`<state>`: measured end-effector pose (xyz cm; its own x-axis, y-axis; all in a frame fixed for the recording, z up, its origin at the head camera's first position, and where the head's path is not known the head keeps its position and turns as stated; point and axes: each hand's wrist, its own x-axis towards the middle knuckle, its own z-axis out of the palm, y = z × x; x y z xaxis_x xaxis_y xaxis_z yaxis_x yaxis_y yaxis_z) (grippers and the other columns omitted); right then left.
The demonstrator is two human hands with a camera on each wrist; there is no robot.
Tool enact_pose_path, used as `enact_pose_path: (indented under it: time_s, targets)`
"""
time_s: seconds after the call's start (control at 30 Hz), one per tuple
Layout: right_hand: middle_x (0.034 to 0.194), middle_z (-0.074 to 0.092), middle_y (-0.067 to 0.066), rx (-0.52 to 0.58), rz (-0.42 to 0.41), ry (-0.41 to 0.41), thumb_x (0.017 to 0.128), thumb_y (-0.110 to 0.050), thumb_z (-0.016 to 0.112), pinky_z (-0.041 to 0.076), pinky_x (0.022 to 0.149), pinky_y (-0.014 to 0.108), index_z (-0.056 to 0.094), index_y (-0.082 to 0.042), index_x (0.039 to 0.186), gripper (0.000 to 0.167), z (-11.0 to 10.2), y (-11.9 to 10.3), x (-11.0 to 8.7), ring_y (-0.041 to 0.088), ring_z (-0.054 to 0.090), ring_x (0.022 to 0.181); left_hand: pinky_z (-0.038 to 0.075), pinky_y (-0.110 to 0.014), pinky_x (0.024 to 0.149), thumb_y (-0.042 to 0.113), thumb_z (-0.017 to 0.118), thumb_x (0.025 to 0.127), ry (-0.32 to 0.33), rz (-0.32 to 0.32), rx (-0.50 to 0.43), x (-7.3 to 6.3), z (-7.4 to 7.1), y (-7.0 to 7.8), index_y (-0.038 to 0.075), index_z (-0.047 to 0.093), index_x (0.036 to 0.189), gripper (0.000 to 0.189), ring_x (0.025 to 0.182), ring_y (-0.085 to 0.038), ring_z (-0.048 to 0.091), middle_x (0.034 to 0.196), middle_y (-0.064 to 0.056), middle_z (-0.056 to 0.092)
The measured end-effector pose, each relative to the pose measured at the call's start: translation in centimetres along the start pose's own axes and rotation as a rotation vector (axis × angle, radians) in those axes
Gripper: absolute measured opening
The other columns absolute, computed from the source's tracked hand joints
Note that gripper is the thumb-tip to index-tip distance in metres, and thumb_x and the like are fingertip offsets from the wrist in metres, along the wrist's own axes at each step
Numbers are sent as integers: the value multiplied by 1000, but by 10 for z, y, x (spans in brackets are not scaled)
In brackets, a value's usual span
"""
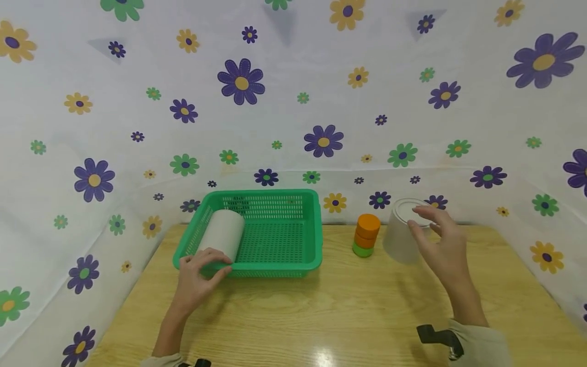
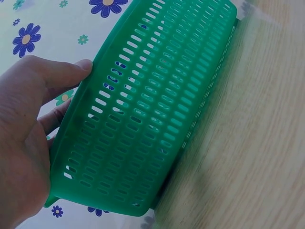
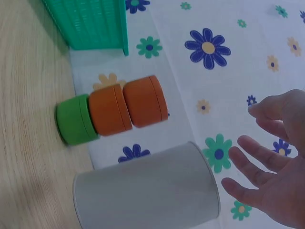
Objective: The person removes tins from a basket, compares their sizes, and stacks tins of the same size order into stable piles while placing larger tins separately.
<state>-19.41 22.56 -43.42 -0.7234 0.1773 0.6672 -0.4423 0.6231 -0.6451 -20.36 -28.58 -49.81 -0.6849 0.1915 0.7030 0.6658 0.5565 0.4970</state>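
A green slotted basket [image 1: 275, 267] stands on the wooden table [image 1: 321, 316]. In its left side lies a grey cylindrical cup [image 1: 223, 232] on its side. My left hand [image 1: 204, 267] is at the basket's front left corner, thumb on the outer wall and fingers curled over the rim by the cup's near end. The left wrist view shows the thumb of that hand [image 2: 66, 90] on the rim of the basket [image 2: 157, 109]. A second grey cup [image 1: 399, 234] stands upside down at the right. My right hand [image 1: 435, 237] hovers beside it, fingers spread, with a gap between the hand [image 3: 267, 176] and the cup [image 3: 143, 191].
A stack of two orange lids on a green one [image 1: 367, 234] stands between basket and upturned cup, and shows in the right wrist view [image 3: 114, 112]. A flowered cloth [image 1: 293, 102] walls in the table on three sides. Bare wood lies in front.
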Motion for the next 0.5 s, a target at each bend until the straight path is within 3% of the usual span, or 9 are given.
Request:
enact_pose_path:
  time_s: [0.13, 0.37, 0.5]
  targets:
    - [130, 66, 13, 83, 10, -51, 94, -2, 72, 46, 98, 18, 66, -4, 130, 36, 10, -8, -1, 2, 58, 116, 17, -43, 80, 1, 86, 78, -4, -4, -4, 0, -1, 1, 23, 76, 94, 29, 95, -17, 62, 97, 5, 72]
    - [130, 64, 11, 281, -1, -177, 98, -2, 67, 46, 100, 21, 55, -6, 142, 45, 29, -24, -2, 22, 63, 119, 16, -42, 81, -1, 84, 79, -20, -13, -5, -1, -2, 1, 21, 77, 95, 28, 97, -14, 62, 98, 5, 72]
    - [130, 65, 17, 330, -21, -217, 96, 3, 67, 48, 98, 21, 55, -2, 139, 44, 40, -27, -5, 32, 64, 116, 17, -41, 82, 0, 84, 81, -33, -26, -5, 0, 1, 1, 18, 77, 96, 24, 98, -14, 62, 100, 5, 72]
